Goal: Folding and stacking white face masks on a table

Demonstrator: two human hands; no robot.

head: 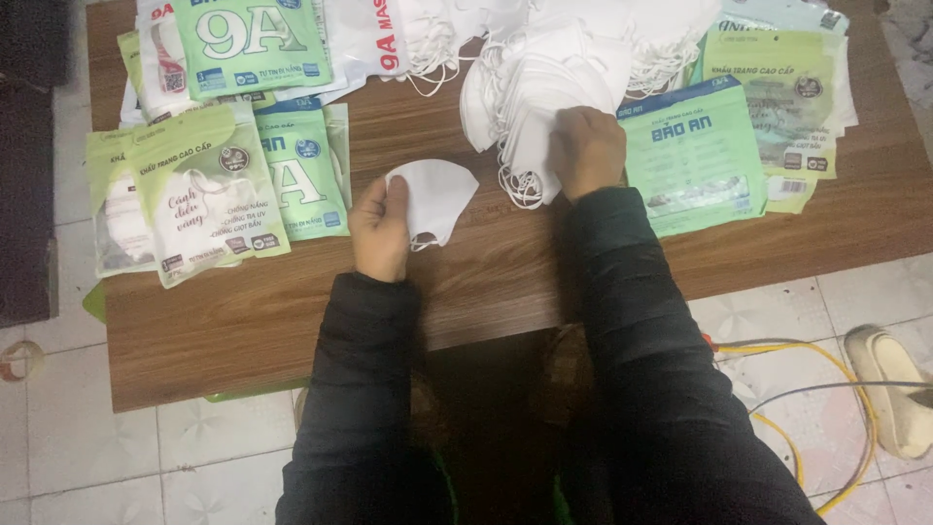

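My left hand [379, 228] pinches the edge of a single folded white face mask [437, 197] lying on the brown wooden table [292, 321]. To the right, my right hand [586, 149] is closed on the lower end of a big stack of white masks [530, 87] with dangling ear loops. Both arms wear dark padded sleeves.
Green and white mask packets [209, 190] lie at the table's left, with more packets [695, 156] at the right and a loose mask heap [622, 29] at the back. On the tiled floor at the right lie yellow cables [826, 355] and a pale slipper [894, 384].
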